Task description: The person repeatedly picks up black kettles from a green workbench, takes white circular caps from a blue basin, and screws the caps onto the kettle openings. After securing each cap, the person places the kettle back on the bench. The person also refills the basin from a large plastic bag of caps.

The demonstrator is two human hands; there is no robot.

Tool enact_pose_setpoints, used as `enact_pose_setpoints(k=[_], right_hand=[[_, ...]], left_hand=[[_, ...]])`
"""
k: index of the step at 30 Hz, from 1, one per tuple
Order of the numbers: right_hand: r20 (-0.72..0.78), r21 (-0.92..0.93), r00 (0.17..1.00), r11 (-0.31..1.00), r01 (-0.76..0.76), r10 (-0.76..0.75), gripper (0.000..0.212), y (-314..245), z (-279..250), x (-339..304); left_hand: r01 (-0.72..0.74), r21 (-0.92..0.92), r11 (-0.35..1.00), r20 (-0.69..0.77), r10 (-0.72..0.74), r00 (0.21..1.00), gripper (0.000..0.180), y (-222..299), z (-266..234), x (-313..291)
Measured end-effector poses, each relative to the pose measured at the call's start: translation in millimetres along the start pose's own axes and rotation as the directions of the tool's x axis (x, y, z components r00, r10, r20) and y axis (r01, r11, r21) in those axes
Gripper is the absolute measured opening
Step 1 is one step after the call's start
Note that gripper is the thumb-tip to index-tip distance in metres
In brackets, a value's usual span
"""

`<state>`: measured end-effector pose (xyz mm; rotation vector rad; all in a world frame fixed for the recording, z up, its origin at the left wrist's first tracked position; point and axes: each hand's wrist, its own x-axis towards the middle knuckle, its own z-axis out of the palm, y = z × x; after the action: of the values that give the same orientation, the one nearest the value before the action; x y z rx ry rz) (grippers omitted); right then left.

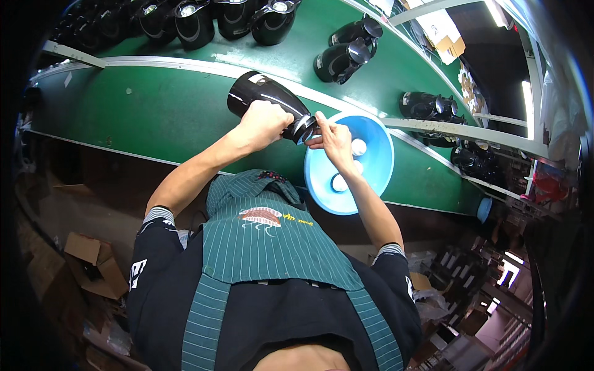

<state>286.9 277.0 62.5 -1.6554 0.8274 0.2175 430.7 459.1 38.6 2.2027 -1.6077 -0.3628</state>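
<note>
A glossy black vacuum jug (266, 93) lies tilted over the green bench, its base to the upper left and its mouth to the lower right. My left hand (263, 123) is closed round its handle side, which the fingers mostly cover. At the mouth, my right hand (334, 141) has its fingers bent against the rim. Whether a small part sits between those fingers and the mouth, I cannot tell. Under my right hand and wrist stands a light blue basin (383, 154) with several white round pieces in it, one a white cap (358, 147).
Beyond a pale rail, more black jugs (195, 25) stand in rows at the far left. A pair of jugs (343, 60) lies at the far middle, others (424, 105) at right. A metal bar (470, 131) crosses the right side. An open cardboard box (96, 263) sits low left.
</note>
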Motion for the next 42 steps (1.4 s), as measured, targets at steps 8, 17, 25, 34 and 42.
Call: enact_pose_setpoints(k=[8, 17, 25, 34, 42], right_hand=[[0.090, 0.240, 0.993, 0.966, -0.100, 0.080, 0.067, 9, 6, -6], [0.254, -0.687, 0.596, 0.292, 0.666, -0.762, 0.087, 21, 8, -16], [0.090, -0.472, 0.833, 0.713, 0.518, -0.546, 0.073, -3, 15, -14], [-0.033, -0.598, 0.840, 0.684, 0.417, -0.541, 0.050, -1, 6, -4], [-0.067, 0.134, 0.995, 0.988, 0.076, -0.068, 0.061, 22, 20, 11]], left_hand=[[0.077, -0.042, 0.996, -0.133, -0.082, 0.988, 0.028, 11, 17, -7], [-0.029, -0.088, 0.996, -0.038, 0.026, 0.999, 0.021, -3, -20, 4], [-0.025, -0.081, 0.996, 0.066, 0.031, 0.997, 0.021, -14, -37, 14], [0.009, -0.019, 1.000, -0.112, -0.011, 0.994, 0.029, -12, -3, 4], [-0.024, 0.056, 0.998, -0.322, 0.040, 0.946, 0.010, 8, 34, 2]])
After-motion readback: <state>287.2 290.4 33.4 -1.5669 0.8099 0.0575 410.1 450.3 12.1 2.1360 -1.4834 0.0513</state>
